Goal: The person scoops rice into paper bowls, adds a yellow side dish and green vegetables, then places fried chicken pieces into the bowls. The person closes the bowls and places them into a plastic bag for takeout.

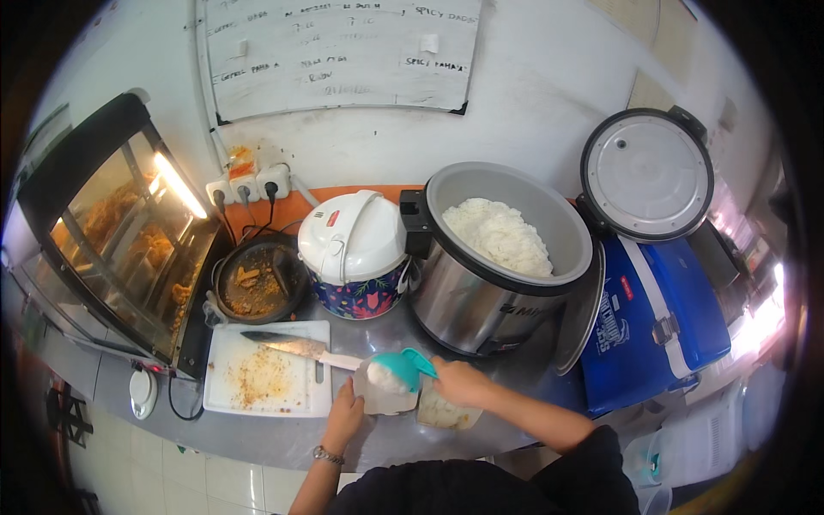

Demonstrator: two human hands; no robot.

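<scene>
My right hand (462,383) grips the handle of a teal rice scoop (415,364). White rice (386,377) shows in the scoop's bowl, which is tipped over a pale, paper-like wrapper (393,403). At the wrapper's left edge, my left hand (345,414) holds it with thumb and fingers; the fingertips are partly hidden. A knife (292,344) with a pale handle lies across the far side of a stained white cutting board (220,386). Beside my right hand sits a shallow clear container (448,414) with some rice in it.
A large steel rice cooker (463,300) holds rice, its lid (650,176) raised. Left of it stand a flowered white cooker (354,249) and a dark mortar (259,283). A lit food display (120,232) is at far left, a blue cooler box (652,318) at right.
</scene>
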